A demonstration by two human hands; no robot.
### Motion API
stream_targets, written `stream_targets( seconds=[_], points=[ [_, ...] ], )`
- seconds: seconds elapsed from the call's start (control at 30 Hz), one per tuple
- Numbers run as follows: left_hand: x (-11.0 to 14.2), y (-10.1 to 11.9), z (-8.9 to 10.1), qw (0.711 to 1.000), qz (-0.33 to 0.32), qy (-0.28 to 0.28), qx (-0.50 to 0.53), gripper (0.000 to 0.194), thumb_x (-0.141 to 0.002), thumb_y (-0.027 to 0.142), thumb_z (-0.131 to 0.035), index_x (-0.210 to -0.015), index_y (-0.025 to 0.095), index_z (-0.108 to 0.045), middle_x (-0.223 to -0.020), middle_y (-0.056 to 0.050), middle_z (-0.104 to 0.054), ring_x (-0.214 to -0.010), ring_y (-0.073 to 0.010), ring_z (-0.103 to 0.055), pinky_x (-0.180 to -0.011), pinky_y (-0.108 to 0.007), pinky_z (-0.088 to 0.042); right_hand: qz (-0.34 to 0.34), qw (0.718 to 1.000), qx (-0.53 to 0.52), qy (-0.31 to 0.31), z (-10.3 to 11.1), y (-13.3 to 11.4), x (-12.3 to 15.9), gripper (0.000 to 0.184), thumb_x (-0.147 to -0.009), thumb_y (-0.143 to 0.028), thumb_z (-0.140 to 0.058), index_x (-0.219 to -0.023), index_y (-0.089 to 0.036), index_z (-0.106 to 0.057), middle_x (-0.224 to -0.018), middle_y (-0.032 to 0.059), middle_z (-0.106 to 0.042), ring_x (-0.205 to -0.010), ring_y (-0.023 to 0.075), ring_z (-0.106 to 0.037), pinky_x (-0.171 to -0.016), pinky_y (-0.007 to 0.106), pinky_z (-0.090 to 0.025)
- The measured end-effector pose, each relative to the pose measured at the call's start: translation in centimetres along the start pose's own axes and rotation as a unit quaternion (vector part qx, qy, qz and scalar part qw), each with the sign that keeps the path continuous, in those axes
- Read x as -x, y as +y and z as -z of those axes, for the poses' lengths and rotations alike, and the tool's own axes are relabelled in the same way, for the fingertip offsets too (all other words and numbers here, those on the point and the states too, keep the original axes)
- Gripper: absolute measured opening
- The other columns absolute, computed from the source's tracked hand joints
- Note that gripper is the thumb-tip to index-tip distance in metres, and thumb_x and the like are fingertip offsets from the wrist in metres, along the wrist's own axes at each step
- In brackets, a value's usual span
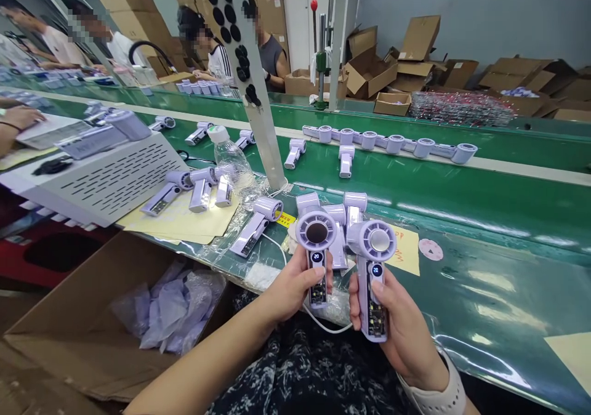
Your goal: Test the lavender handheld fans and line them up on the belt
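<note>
My left hand [293, 286] is wrapped round the handle of a lilac handheld fan [316, 229], its thumb resting near the small lit display. A second lilac handheld fan [381, 242] is gripped by my right hand [401, 316], with the thumb just under its display. Both displays glow with what looks like "20", and both fans are upright, their round heads facing me. Right behind them several more fans [355, 202] sit close together on the green bench [484, 304]. Left of my hands lies another fan [256, 225], and a white cable [323, 327] passes below.
A clear plastic bottle [231, 156] stands beside a metal post [263, 119]. Further left are a vented metal box [115, 181] and a carton [60, 329] holding lilac parts. Several fans lie on the green conveyor [415, 187] ahead. People work across the line.
</note>
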State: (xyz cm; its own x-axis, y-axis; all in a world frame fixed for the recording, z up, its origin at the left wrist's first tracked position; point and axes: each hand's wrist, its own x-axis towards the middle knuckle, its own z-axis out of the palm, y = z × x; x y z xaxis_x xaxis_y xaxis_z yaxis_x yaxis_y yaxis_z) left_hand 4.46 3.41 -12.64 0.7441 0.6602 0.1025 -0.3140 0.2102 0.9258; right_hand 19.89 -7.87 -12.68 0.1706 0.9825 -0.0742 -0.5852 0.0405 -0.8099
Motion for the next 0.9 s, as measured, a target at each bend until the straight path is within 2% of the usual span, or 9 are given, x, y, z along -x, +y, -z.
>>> stream_targets(
  seconds=[0.17,0.27,0.37,0.5,0.63,0.8,0.9],
  points=[
    [0.5,0.7,0.1,0.998,-0.02,-0.039,-0.039,0.043,-0.085,0.051,-0.073,-0.102,0.018,-0.052,-0.082,-0.001,-0.059,-0.07,-0.0124,-0.055,-0.065,-0.024,-0.043,0.036,0.998,0.035,-0.04,0.3,-0.1,0.1,0.029,-0.091,-0.046,-0.071,-0.104,-0.021,-0.067,-0.089,0.0028,-0.066,-0.063,0.0121,-0.059,-0.055,0.023,-0.053],
    [0.5,1.3,0.0,0.997,-0.028,-0.019,-0.064,0.047,-0.086,0.049,-0.073,-0.113,0.02,-0.047,-0.085,0.0,-0.058,-0.072,-0.0128,-0.056,-0.067,-0.025,-0.043,0.04,0.998,0.042,-0.021,0.5,-0.4,-0.1,0.026,-0.093,-0.044,-0.07,-0.107,-0.022,-0.066,-0.089,0.0023,-0.066,-0.067,0.0127,-0.058,-0.059,0.023,-0.054],
    [0.3,1.5,0.1,0.997,-0.023,-0.002,-0.08,0.053,-0.085,0.047,-0.074,-0.12,0.021,-0.045,-0.09,0.0,-0.059,-0.073,-0.0132,-0.056,-0.069,-0.027,-0.044,0.02,0.999,0.033,-0.036,0.7,-0.6,-0.4,0.028,-0.093,-0.044,-0.069,-0.111,-0.022,-0.065,-0.093,0.0032,-0.066,-0.07,0.0137,-0.06,-0.063,0.025,-0.055],
    [0.0,1.5,0.2,0.996,-0.02,0.028,-0.079,0.054,-0.082,0.047,-0.077,-0.117,0.021,-0.045,-0.088,0.001,-0.058,-0.072,-0.0129,-0.056,-0.068,-0.027,-0.044,0.009,0.999,0.006,-0.053,0.8,-0.8,-0.6,0.034,-0.091,-0.046,-0.07,-0.113,-0.021,-0.065,-0.096,0.0048,-0.066,-0.074,0.0155,-0.061,-0.068,0.027,-0.056],
    [0.0,1.6,0.2,0.998,-0.007,0.045,-0.045,0.052,-0.08,0.044,-0.079,-0.113,0.022,-0.045,-0.086,0.001,-0.056,-0.068,-0.0121,-0.056,-0.063,-0.026,-0.044,0.012,0.999,-0.022,-0.033,0.5,-0.7,-0.8,0.027,-0.092,-0.042,-0.069,-0.11,-0.022,-0.066,-0.093,0.0039,-0.066,-0.068,0.0149,-0.06,-0.058,0.026,-0.055],
    [0.1,1.8,-0.1,0.999,0.005,0.033,-0.031,0.051,-0.079,0.043,-0.08,-0.11,0.021,-0.047,-0.088,0.0,-0.058,-0.068,-0.0123,-0.058,-0.061,-0.025,-0.045,0.023,0.998,0.003,-0.055,0.8,-0.5,-0.9,0.025,-0.095,-0.038,-0.067,-0.115,-0.023,-0.065,-0.097,0.0038,-0.066,-0.072,0.0148,-0.061,-0.061,0.026,-0.056],
    [0.0,1.8,-0.2,0.998,0.004,0.05,-0.047,0.051,-0.078,0.043,-0.08,-0.109,0.02,-0.047,-0.092,-0.002,-0.062,-0.069,-0.0143,-0.064,-0.062,-0.027,-0.05,0.039,0.998,0.011,-0.04,1.1,-0.5,-0.9,0.026,-0.094,-0.039,-0.069,-0.113,-0.022,-0.065,-0.096,0.0033,-0.066,-0.069,0.0137,-0.061,-0.057,0.024,-0.055]
  ],
)
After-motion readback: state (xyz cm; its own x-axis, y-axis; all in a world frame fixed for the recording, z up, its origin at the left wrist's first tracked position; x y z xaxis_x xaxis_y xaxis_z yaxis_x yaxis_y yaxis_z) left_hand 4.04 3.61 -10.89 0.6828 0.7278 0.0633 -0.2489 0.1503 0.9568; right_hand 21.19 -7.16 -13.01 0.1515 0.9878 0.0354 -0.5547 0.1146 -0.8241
